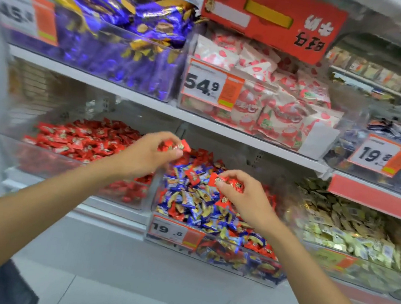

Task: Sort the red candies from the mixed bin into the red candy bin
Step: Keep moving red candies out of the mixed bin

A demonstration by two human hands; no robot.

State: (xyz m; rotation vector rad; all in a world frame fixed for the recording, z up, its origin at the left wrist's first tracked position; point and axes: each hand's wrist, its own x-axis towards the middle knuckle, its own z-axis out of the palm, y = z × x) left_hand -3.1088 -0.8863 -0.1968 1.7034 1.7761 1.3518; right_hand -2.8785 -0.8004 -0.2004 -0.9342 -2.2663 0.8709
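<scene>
Left hand (148,155): grip pinching red candies (177,146), frame centre.
Right hand (242,195): grip pinching more red candies over mixed bin (231,259), lower centre.
Red candy bin (49,158): centre left.
Advised: carry clear past divider (155,189) before loosening; check no blue wrappers (188,201) included.

Glossy foil candy wrappers (196,201) in clear smooth plastic bins (230,266)

Blurred price tag (16,15) on purple-candy bin (119,66)

Each hand, left hand (150,154) and right hand (244,197), pinches red candies (228,181) above the mixed bin (206,258).
</scene>
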